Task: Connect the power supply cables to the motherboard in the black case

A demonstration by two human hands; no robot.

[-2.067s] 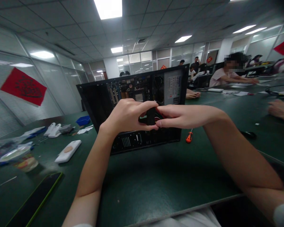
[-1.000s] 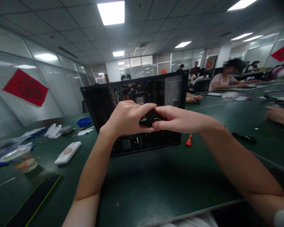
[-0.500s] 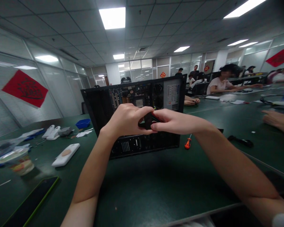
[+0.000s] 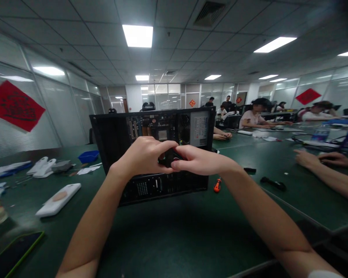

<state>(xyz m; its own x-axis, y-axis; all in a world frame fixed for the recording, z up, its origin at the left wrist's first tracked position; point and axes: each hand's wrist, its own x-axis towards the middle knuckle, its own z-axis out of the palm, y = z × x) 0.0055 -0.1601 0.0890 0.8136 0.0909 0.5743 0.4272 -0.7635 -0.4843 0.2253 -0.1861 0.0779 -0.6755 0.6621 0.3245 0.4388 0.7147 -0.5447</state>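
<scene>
An open black computer case [image 4: 113,135] stands on the green table [image 4: 174,231], its motherboard and power supply facing me. In front of it my left hand [image 4: 140,156] and my right hand [image 4: 198,159] meet, both pinched on a small black part [image 4: 166,158] with a trace of red; most of the part is hidden by my fingers. An orange-handled screwdriver [image 4: 217,185] lies on the table just right of the case.
A white phone-like case [image 4: 58,199] and a dark phone [image 4: 13,255] lie at the left, with a blue tray [image 4: 88,156] and white parts behind. Another person's forearm [image 4: 324,173] rests at the right. Black pieces [image 4: 274,183] lie nearby. People sit at far tables.
My view has swung to the right and tilted up, so the case and my hands sit further left and lower in frame. Both hands stay pinched on the small black part.
</scene>
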